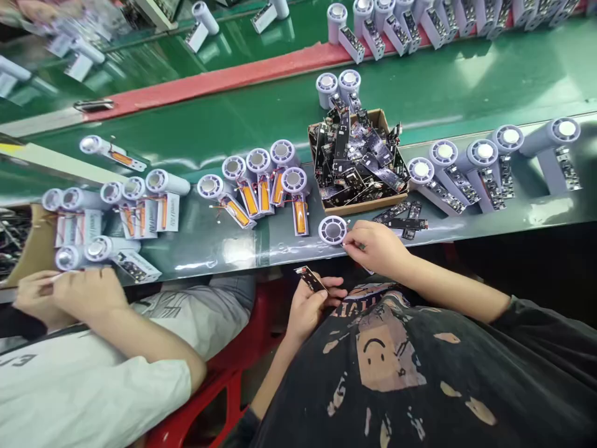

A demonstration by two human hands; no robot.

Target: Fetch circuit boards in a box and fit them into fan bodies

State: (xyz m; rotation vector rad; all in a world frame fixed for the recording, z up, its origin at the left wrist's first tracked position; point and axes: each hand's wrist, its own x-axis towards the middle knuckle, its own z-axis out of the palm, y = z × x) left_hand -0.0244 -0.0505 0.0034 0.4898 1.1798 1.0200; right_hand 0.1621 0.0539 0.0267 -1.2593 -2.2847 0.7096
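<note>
My left hand (310, 305) is closed around a narrow black circuit board (311, 279), held below the table edge in front of my shirt. A pale purple handheld fan (333, 230) lies at the table's front edge with its round head facing up. My right hand (380, 249) is at this fan's right side, thumb and fingers pinched together by the rim. Whatever is between those fingertips is too small to make out, and the hand covers most of the fan's handle. Beside this hand lie several loose circuit boards (403, 219).
A cardboard box (364, 205) heaped with circuit boards stands behind my hands. Fans with orange-wrapped cells (301, 214) stand left; fans with boards fitted (485, 180) stand right. A red strip (224, 74) crosses the green table. At left, a co-worker's hands (88, 292) work near more fans.
</note>
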